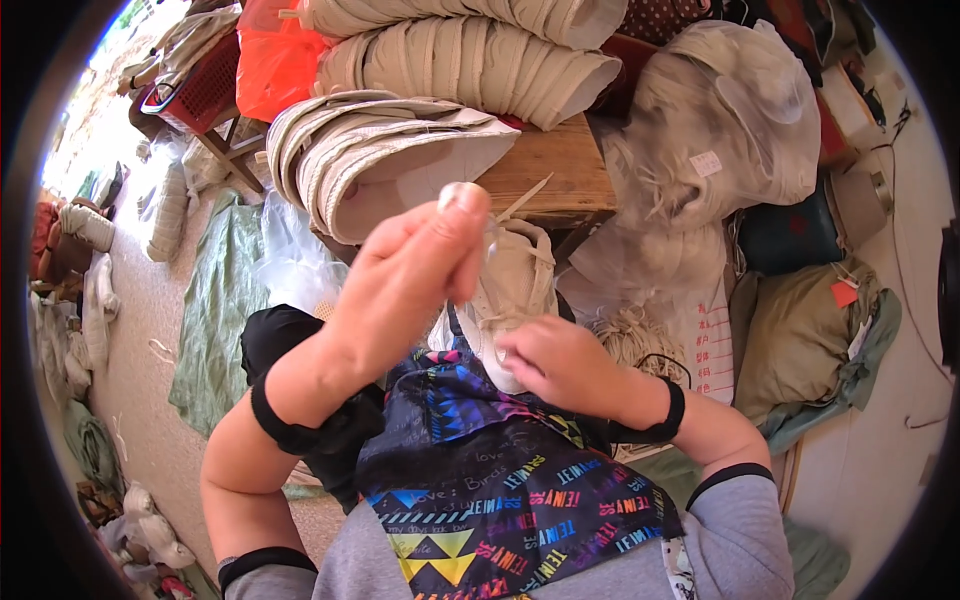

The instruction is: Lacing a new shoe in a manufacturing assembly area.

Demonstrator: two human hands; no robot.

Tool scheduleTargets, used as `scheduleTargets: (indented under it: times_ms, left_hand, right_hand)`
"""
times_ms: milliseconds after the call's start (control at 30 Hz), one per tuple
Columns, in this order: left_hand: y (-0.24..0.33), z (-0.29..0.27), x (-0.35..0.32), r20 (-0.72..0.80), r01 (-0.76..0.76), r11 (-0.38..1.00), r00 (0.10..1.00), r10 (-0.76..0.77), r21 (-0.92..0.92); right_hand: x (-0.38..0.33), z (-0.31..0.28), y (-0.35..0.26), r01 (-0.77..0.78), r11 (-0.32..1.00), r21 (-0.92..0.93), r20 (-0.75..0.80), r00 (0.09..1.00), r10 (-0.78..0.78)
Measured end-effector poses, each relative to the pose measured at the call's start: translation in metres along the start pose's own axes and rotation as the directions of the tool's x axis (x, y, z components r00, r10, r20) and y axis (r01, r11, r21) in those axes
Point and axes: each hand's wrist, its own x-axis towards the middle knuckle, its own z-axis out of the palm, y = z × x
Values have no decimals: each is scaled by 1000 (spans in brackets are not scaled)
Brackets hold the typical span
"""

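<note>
Stacks of beige shoe uppers [400, 150] crowd the wooden table [560, 165] at twelve o'clock. My left hand [415, 285] is raised, fingers pinched on a lace end [522, 198]. My right hand [560, 362] grips the cream shoe [515, 285] on my lap, centre frame.

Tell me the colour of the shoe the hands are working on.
The shoe is off-white, cream laces included; the head view, the only one, shows it between both hands.
</note>
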Motion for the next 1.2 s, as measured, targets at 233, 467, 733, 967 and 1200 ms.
scheduleTargets:
  times_ms: [233, 467, 733, 967, 1200]
  left_hand:
    - [-4, 12, 11, -25, -114, 992, 993, 116, 46]
    - [21, -3, 8, -145, -126, 964, 985, 93, -236]
    - [70, 3, -24, -136, -303, 823, 953, 271, -481]
    - [58, -7, -22, -38, -210, 972, 976, 215, 104]
    - [1, -105, -33, -384, -269, 830, 921, 73, -488]
  right_hand:
    - [38, 24, 5, -237, 890, -390, -13, 968, 252]
    - [31, 35, 8, -84, 792, -605, -81, 996, 44]
    - [16, 32, 14, -14, 908, -418, -144, 988, -51]
    - [42, 16, -2, -81, 986, -148, -300, 953, 33]
    - [58, -76, 26, -37, 373, 927, -150, 876, 459]
